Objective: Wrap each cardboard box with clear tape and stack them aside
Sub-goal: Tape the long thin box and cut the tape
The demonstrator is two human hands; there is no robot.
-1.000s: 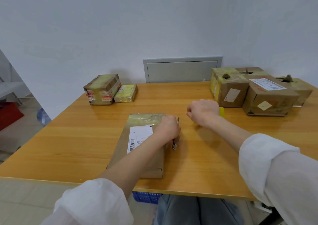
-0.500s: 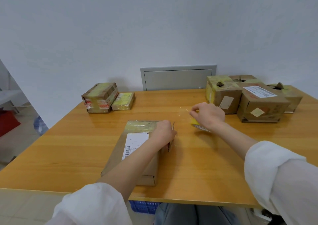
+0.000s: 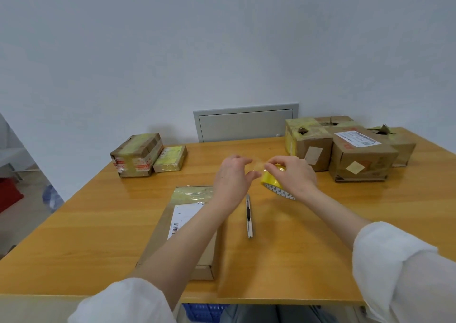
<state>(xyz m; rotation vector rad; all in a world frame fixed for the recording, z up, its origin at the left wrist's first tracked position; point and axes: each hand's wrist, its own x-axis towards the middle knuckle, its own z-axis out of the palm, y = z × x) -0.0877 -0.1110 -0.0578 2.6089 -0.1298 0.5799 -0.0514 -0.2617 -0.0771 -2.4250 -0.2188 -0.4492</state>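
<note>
Head view, single frame.

- Both hands are raised over the middle of the bench (image 3: 296, 248), close together.
- The right hand (image 3: 293, 174) is curled round the yellow roll (image 3: 270, 178), thumb on top. I judge this steadies the roll so it can turn as tape pays out.
- The left hand (image 3: 232, 177) pinches the tape end (image 3: 257, 166), a short clear strip stretched between the two hands. The strip is faint and its edges are hard to trace.
- The flat box (image 3: 164, 236) lies on the bench under the left forearm, nearest the person. It has a white label on top and yellowish tape across its far end. Likely the box in hand, kept close so the strip can be laid straight down.
- The cutter (image 3: 249, 217) lies just beside the box's right edge, touched by neither hand and within reach for the cut.
- Two taped boxes (image 3: 137, 156) sit side by side at far left, seemingly finished and set aside.
- A cluster of boxes (image 3: 360, 157) stands at far right, some with torn tops. Probably waiting their turn.

Step, by my reading: freeing enough tape to start a band.
</note>
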